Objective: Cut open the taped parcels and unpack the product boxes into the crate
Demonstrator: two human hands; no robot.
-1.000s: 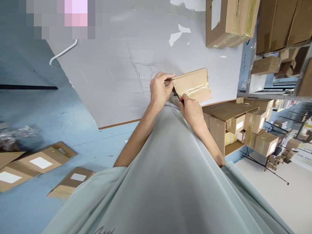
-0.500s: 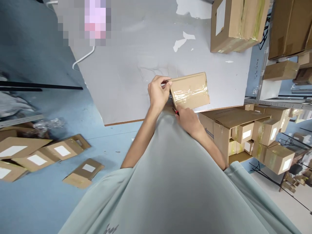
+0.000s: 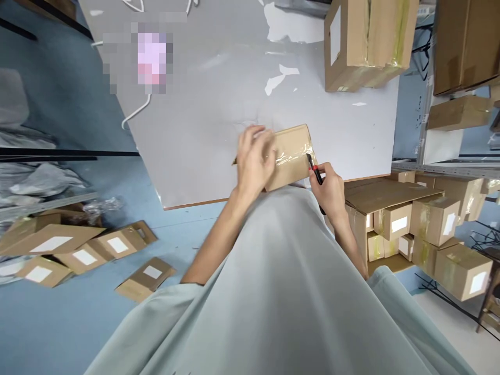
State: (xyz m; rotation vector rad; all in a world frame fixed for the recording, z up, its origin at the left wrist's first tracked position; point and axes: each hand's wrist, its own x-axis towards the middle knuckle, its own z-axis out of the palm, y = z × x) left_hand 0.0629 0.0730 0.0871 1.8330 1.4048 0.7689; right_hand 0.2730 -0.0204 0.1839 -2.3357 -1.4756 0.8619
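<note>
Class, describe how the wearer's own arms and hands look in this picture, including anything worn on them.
The left hand and right hand are ungloved, the left somewhat blurred. The forearms are bare, with no watch or bracelet visible. The loose, pale grey-green top has wide, plain sleeves ending near the elbows.

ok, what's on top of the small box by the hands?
Shiny tape runs along the box, and the knife in the right hand overlaps its right end. Whatever lies under the left hand is covered.
</note>
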